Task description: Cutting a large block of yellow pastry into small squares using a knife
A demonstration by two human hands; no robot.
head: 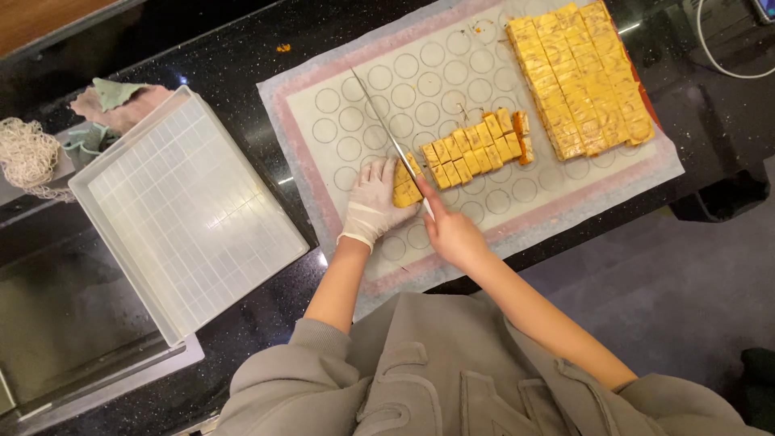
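At the far left of the black speckled surface [242,73] lie a tangle of pale string [28,153] and crumpled pink and green cloths [117,101], then a white rectangular plastic tray with a gridded floor [190,214]. Right of it lies a pale silicone baking mat printed with circles [420,89].

The gloved left hand [373,202] rests flat, fingers spread, steadying the near end of a cut strip of yellow cake with brown marbling [472,149], which runs across the middle of the mat. The bare right hand [452,234] is closed round the handle of a long thin knife [387,133], forefinger along the spine.

The strip looks soft, light and crumbly; its small blocks would likely part if pinched, so support from the sides or beneath seems wise. The large yellow scored slab [581,77] sits at the mat's far right.
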